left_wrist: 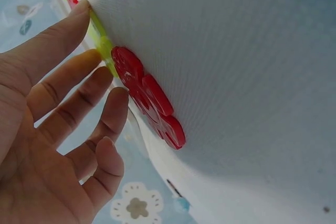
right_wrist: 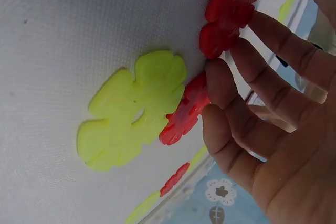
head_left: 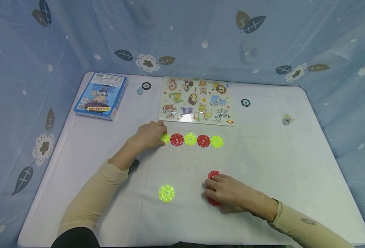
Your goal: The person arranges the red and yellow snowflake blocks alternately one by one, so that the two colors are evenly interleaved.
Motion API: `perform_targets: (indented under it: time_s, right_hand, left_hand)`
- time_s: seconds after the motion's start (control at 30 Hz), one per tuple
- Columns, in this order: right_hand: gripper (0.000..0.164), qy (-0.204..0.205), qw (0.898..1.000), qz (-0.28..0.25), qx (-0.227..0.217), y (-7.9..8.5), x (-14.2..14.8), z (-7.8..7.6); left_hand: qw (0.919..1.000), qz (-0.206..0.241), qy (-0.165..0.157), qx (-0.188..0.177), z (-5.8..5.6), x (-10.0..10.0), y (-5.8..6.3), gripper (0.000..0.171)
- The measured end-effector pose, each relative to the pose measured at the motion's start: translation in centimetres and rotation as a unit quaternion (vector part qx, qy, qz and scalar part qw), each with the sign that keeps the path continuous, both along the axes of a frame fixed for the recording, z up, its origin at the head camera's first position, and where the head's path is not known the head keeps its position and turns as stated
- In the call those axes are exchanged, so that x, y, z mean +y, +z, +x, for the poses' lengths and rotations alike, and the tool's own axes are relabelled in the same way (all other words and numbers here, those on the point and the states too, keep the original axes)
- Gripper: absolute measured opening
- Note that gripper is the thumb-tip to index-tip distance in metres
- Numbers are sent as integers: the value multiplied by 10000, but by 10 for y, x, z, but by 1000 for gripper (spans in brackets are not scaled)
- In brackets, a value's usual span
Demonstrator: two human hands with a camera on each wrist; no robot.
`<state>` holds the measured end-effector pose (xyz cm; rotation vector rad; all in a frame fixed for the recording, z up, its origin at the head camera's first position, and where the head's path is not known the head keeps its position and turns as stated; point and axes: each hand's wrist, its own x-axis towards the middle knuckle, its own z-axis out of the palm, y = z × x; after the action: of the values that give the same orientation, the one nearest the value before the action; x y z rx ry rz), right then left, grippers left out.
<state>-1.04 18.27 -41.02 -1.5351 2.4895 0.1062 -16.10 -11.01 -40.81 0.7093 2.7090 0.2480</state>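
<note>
At the left end of a row of slotted plastic flower discs, my left hand (head_left: pixel 151 134) pinches a yellow-green disc (left_wrist: pixel 103 40) between thumb and fingers. A red disc (left_wrist: pixel 149 98) next to it shows in the left wrist view; the hand hides it in the head view. Rightward run a red disc (head_left: pixel 177 140), a yellow-green disc (head_left: pixel 190 139), a red disc (head_left: pixel 203 141) and a yellow-green disc (head_left: pixel 217 141). Nearer the front, my right hand (head_left: pixel 232 193) grips a red disc (right_wrist: pixel 228 17). Another red disc (head_left: pixel 213 174) lies beyond its fingers, and a yellow-green disc (right_wrist: pixel 131 111) lies below its palm.
A lone yellow-green disc (head_left: pixel 166 193) lies between the arms. Behind the row is an animal picture board (head_left: pixel 198 100). A blue box (head_left: pixel 101 96) stands back left. Small round black pieces (head_left: pixel 245 102) and a small figure piece (head_left: pixel 288 119) lie toward the back and right.
</note>
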Motion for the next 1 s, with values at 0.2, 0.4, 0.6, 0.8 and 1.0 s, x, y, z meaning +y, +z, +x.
perform_targets:
  time_s: [0.2, 0.4, 0.6, 0.8, 1.0]
  right_hand:
    - [51, -98, 9996, 16, -276, -2, -2, 1]
    - [54, -52, 9997, -78, -227, -4, -4, 1]
    - [54, 87, 9997, -203, -36, -5, -4, 0]
    - [49, 81, 9995, -313, -54, -2, -5, -3]
    - [54, -364, 9988, -245, -207, 11, 1, -15]
  left_hand:
    - [10000, 34, -22, 1, 2, -1, 2, 44]
    - [10000, 63, -21, 22, 2, -1, 1, 44]
    - [10000, 63, -34, 18, 1, -1, 0, 44]
    - [10000, 69, -22, 36, 2, -1, 0, 44]
    - [9999, 89, -35, 32, 2, -2, -1, 44]
